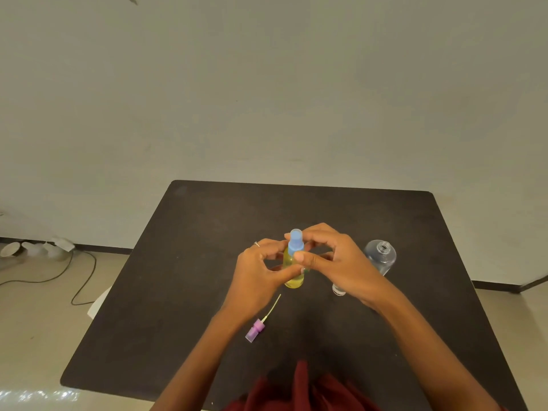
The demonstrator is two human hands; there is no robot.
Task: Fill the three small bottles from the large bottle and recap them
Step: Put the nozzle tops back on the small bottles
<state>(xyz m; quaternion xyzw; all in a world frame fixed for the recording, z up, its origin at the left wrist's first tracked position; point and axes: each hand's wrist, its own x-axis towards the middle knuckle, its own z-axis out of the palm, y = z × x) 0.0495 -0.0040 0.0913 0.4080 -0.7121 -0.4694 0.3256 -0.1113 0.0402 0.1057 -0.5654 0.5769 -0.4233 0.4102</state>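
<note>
over dark table, both hands' grip closes on upright yellow bottle, blue cap up.

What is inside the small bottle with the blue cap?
Yellow liquid fills the small bottle under its blue cap. Both hands cover its middle, so the exact level is hidden.

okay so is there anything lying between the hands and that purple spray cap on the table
Nothing visible does. The purple cap lies alone on bare table, just near of the left hand. Both hands, including the right hand, are busy holding the yellow bottle.
</note>
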